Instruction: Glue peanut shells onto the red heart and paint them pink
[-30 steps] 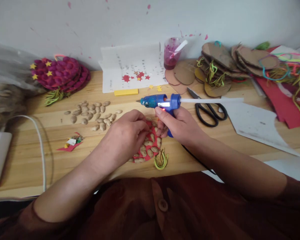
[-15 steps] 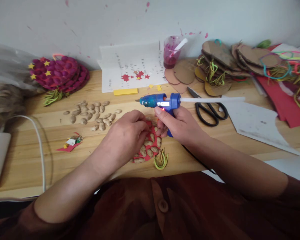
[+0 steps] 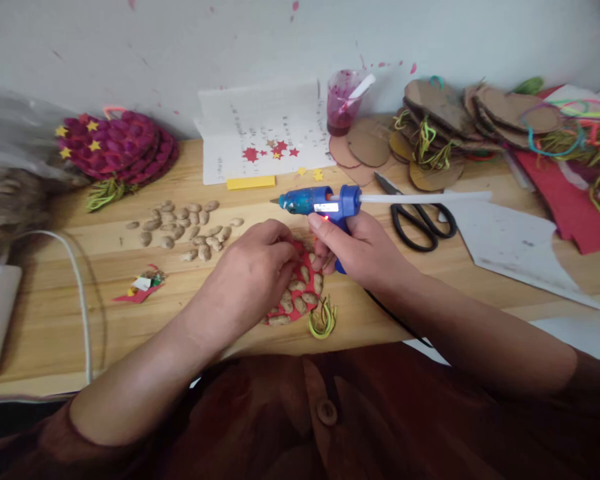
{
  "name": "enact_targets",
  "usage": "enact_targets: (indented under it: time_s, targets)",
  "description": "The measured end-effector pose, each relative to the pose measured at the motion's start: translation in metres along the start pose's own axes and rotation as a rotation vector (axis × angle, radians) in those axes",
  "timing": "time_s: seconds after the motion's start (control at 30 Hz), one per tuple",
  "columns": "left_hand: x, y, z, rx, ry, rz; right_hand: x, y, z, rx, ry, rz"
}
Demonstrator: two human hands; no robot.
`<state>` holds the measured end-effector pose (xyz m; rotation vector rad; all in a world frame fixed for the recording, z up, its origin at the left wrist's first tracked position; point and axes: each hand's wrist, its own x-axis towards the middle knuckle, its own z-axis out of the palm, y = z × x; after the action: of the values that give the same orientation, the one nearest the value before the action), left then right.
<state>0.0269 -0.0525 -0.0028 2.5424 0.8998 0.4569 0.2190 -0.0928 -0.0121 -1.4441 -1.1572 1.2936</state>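
Observation:
My right hand grips the handle of a blue hot glue gun; its nozzle points left, a white glue stick juts out to the right, and a red light glows on its side. My left hand lies with curled fingers on a red disc covered with pale seed shells, its fingertips pressed together on the disc's upper part. What they pinch is hidden. Green-yellow yarn hangs at the disc's lower edge.
Loose seed shells lie left of my hands on the wooden table. Black scissors and white paper lie right. At the back: a purple finished disc, printed paper with red stars, a stained cup, cardboard discs with yarn. A white cable runs left.
Almost nothing has moved. Both hands stay in place over the red disc, with only a slight shift of the view.

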Motion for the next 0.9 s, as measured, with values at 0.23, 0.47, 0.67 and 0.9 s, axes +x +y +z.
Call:
enact_targets:
  time_s: [0.23,0.47,0.67,0.9]
  targets:
    - [0.0,-0.001,0.001,0.059,0.016,0.044,0.001,0.002,0.0,-0.016,0.007,0.004]
    - [0.003,-0.005,-0.013,-0.049,-0.008,-0.018,0.001,0.003,-0.001,-0.015,0.0,0.009]
    - [0.006,-0.007,-0.017,-0.059,-0.042,-0.103,0.0,0.0,0.0,-0.01,-0.001,0.016]
    - [0.006,-0.007,-0.013,-0.043,-0.028,-0.092,0.001,0.002,-0.001,-0.018,-0.002,0.009]
